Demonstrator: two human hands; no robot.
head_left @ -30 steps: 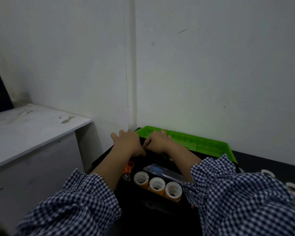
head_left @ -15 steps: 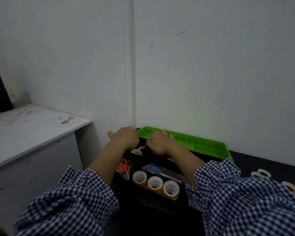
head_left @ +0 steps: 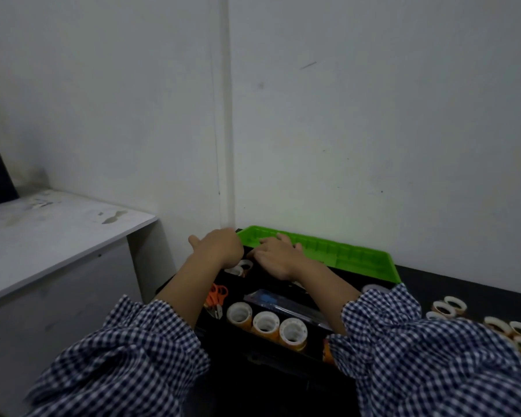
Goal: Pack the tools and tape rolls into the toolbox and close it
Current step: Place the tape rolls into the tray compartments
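Three tape rolls [head_left: 266, 324] stand in a row at the near edge of the open black toolbox [head_left: 283, 350], down around 6 o'clock in the head view. Orange-handled scissors [head_left: 217, 294] lie just left of them, and a clear flat case with something blue [head_left: 278, 303] sits behind the rolls. The green lid [head_left: 349, 257] leans back against the white wall [head_left: 373, 130].

Both hands are over the far part of the box. Left hand [head_left: 220, 248] is curled loosely with the thumb out toward 9 o'clock; can't tell if it's holding anything. Two small tape rings [head_left: 241, 267] show just under it. Right hand [head_left: 278, 258] is palm down, fingers slightly spread, tips touching the lid's edge.

More loose tape rolls [head_left: 494, 322] sit on the dark table [head_left: 463, 290] out at 3 o'clock. A scuffed white desk [head_left: 42, 230] is at 9 o'clock, lower-lit room, a wall corner at 12.
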